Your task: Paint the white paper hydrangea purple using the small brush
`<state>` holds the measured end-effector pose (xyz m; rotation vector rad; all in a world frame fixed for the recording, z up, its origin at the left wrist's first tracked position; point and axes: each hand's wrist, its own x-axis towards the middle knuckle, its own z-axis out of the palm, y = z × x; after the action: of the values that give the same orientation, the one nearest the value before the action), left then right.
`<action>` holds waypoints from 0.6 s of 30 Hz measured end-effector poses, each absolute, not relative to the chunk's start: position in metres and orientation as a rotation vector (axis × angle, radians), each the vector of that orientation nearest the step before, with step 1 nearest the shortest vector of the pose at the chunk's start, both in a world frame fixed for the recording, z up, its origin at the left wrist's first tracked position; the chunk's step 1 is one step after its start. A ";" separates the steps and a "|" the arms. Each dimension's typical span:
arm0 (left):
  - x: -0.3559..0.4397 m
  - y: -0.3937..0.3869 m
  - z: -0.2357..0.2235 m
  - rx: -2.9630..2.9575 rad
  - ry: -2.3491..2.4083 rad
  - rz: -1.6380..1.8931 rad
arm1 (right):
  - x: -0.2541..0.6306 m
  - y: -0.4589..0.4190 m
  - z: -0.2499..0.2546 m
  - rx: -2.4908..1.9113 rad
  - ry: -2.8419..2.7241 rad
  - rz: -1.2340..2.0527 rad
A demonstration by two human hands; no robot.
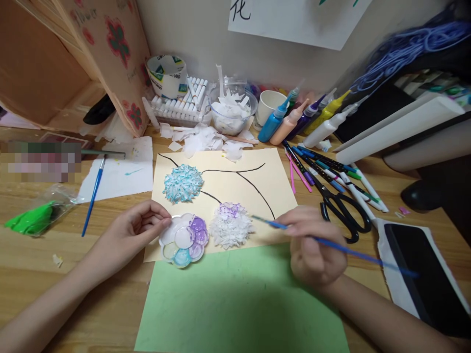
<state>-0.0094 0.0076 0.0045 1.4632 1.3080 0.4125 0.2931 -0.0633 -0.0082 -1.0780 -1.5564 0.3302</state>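
My left hand (142,228) pinches the rim of a flower-shaped paint palette (184,239) with purple and light blue paint in its wells. In my right hand (318,245) is a blue paintbrush (349,251), its tip just right of a fluffy white paper flower (231,228). Purple paint marks the top of that flower. A second paper flower (183,183), tinted light blue, sits up and to the left. Both are on a cream sheet (221,186) with black branch lines. A green sheet (235,304) lies in front of it.
Black scissors (340,208) and several markers (334,171) lie to the right, near a phone (427,274). Paint bottles (274,120), a paper cup (270,110) and a bowl of paper scraps (233,110) stand at the back. Another blue brush (93,196) rests at left.
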 end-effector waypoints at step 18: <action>-0.005 0.008 0.013 1.448 1.384 0.350 | 0.308 -0.044 -0.023 -1.104 -1.277 0.545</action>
<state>-0.0054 0.0079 0.0130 1.4477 1.3840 0.3498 0.3084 -0.0445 -0.0232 -1.1040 -1.2768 0.5447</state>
